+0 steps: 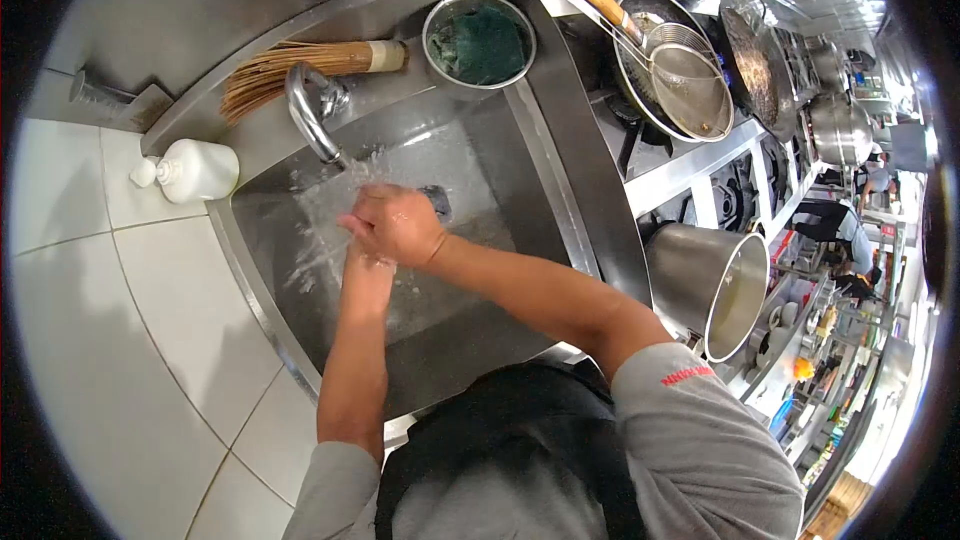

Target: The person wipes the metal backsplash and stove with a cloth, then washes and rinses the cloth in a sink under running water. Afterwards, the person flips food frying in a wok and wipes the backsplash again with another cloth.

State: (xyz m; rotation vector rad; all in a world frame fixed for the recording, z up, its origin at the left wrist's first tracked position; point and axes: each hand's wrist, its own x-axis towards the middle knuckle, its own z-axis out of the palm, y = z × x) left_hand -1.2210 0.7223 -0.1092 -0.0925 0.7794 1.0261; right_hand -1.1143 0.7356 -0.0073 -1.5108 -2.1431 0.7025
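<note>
Under the running chrome faucet, my two hands are pressed together, wet, over the steel sink. My right hand lies on top, its fingers wrapped round my left hand. Most of my left hand is hidden beneath it, so its finger pose does not show. Water splashes around both hands onto the sink bottom. A small dark object sits in the sink just beyond my right hand.
A bundled bamboo brush lies behind the faucet beside a metal bowl with a green scouring pad. At left stands a white pump bottle. On the right are a strainer over a pan, a wok and a large pot.
</note>
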